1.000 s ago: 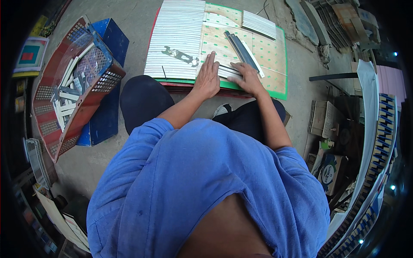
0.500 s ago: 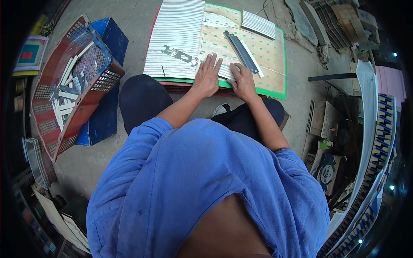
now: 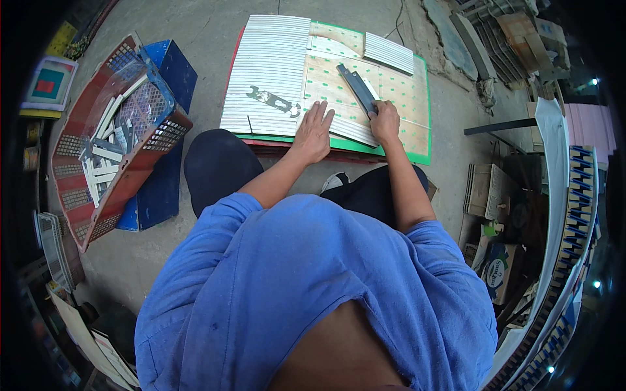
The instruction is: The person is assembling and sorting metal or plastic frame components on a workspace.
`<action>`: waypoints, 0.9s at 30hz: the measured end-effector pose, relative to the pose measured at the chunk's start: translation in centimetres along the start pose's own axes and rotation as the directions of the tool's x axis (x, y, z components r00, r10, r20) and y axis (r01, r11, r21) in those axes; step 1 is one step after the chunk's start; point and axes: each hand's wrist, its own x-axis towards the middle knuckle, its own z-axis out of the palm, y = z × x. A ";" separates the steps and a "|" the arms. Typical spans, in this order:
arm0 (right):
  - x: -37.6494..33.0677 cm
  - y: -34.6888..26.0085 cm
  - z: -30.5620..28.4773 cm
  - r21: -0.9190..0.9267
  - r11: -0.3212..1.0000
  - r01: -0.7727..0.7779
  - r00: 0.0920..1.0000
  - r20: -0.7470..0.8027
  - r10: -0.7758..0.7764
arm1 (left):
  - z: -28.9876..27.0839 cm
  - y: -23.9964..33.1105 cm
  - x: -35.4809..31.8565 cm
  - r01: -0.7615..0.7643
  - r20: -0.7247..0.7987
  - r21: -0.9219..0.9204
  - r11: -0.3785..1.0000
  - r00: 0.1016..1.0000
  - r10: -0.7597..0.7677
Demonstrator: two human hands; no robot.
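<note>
My left hand (image 3: 312,135) lies flat with its fingers out at the near edge of a low board (image 3: 405,111) with a green rim. Under and beside its fingertips is the block of narrow white strips (image 3: 267,58) laid side by side. My right hand (image 3: 386,124) is closed around the near end of a dark grey strip (image 3: 355,86), which slants up and to the left. A pale strip (image 3: 370,89) shows partly behind it. Between the hands another strip (image 3: 352,132) lies along the board's near edge. A flat metal wrench-like plate (image 3: 274,101) rests on the white strips.
A smaller stack of white strips (image 3: 388,53) sits at the board's far right. To the left, a red plastic crate (image 3: 72,176) of loose strips leans against a blue box (image 3: 153,189). At the right stand a beige crate (image 3: 486,189) and a long rack (image 3: 577,195).
My right hand has moved right and slightly up from the near-edge strip and taken hold of the dark strip. My left hand stays nearly in place. The whole view has shifted a little.
</note>
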 end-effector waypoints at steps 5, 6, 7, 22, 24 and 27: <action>0.2 0.2 -0.8 0.121 0.993 0.001 0.998 0.055 -0.008 | 0.1 0.0 0.0 0.013 0.022 0.009 1.000 1.000 -0.013; 0.2 0.2 -0.9 0.199 0.980 -0.007 0.994 0.108 -0.015 | 0.0 0.1 0.0 0.011 0.010 0.013 1.000 1.000 -0.011; 0.0 0.0 -1.1 0.199 0.980 -0.006 0.994 0.109 -0.016 | -0.2 0.3 0.2 0.013 0.009 0.013 1.000 1.000 -0.013; 1.9 -1.7 0.4 0.023 0.996 0.085 0.995 0.044 -0.086 | -0.2 0.4 0.5 0.011 0.086 0.070 0.997 0.996 -0.017; 2.0 -1.5 0.0 0.068 0.997 0.029 0.992 0.121 -0.038 | -0.4 0.4 0.5 0.010 0.066 0.078 0.997 0.998 -0.015; 1.9 -0.4 -0.3 0.215 0.975 0.060 0.949 0.291 -0.123 | -0.7 0.7 0.6 0.041 0.040 0.078 0.996 0.998 -0.044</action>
